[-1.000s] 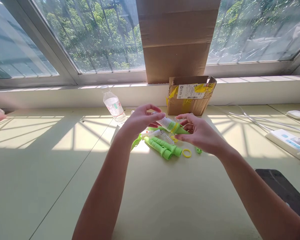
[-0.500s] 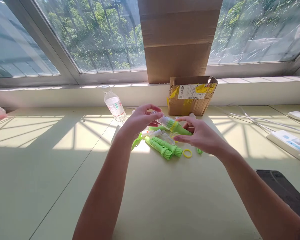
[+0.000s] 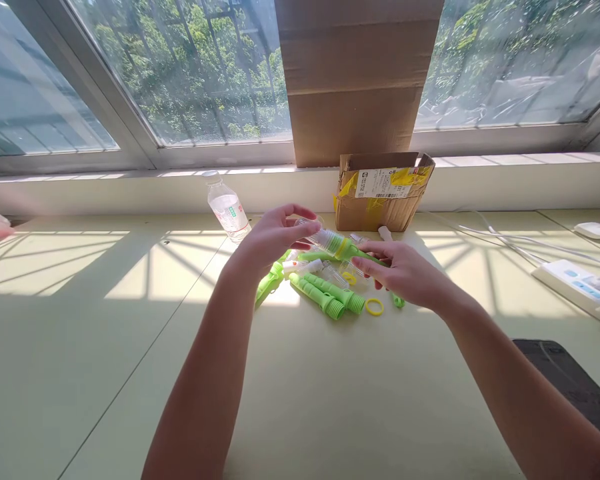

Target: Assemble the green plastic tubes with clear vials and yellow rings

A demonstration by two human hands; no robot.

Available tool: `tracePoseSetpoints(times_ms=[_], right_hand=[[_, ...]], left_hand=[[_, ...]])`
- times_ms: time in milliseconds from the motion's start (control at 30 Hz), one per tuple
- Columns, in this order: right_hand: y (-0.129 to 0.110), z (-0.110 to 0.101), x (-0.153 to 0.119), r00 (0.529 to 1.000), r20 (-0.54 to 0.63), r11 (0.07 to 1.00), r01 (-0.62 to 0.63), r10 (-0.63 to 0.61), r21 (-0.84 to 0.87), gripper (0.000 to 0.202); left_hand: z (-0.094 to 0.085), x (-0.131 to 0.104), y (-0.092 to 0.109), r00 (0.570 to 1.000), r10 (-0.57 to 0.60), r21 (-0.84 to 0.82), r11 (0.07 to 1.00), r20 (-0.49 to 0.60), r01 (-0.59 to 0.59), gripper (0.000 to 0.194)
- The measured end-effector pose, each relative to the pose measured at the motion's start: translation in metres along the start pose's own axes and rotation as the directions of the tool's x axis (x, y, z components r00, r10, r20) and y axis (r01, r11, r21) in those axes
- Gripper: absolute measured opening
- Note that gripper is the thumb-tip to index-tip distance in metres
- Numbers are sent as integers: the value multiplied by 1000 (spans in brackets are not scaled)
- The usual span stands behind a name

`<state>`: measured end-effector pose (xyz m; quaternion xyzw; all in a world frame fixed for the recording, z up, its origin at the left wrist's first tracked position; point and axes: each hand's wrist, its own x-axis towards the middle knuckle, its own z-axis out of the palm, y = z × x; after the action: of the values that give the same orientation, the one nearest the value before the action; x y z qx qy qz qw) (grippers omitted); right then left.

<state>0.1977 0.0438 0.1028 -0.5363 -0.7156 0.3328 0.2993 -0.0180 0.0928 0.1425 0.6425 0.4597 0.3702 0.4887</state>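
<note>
Left hand (image 3: 279,235): holding the clear end of the tube (image 3: 337,245)
Right hand (image 3: 407,270): pinching its green end
Worktop (image 3: 370,393): sunlit towards the back
Box (image 3: 373,217): brown, at the back
Bottle (image 3: 230,215): left of the box
Tube: aslant above green barrels (image 3: 317,295)
Ring (image 3: 374,314): yellow, beside the barrels

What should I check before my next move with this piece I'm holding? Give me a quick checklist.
1. Left hand on the clear tube: ok, thumb and fingers hold its far end.
2. Right hand on the green handle: ok, gripped between thumb and fingers.
3. Yellow band on the held piece: ok, it sits around the joint of clear and green.
4. Joint fully tight: cannot tell; the detail is too small.
5. Space below the held piece free: not ok; two green tubes and other parts lie close by.
6. Power strip away from both hands: ok, it lies well off to the right.
</note>
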Motion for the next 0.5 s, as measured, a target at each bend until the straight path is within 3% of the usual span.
tracePoseSetpoints(times_ms=[167, 367, 500], right_hand=[[6, 0, -1, 998, -30, 998, -45, 46, 35, 53], [6, -6, 0, 999, -30, 992, -25, 29, 122, 33], [5, -10, 0, 996, -77, 988, -24, 37, 155, 34]], left_hand=[[-3, 1, -1, 1000, -4, 4, 1000, 2, 4, 30], [-6, 1, -2, 1000, -8, -24, 1000, -27, 8, 30], [-7, 3, -5, 1000, 3, -38, 999, -13, -4, 30]])
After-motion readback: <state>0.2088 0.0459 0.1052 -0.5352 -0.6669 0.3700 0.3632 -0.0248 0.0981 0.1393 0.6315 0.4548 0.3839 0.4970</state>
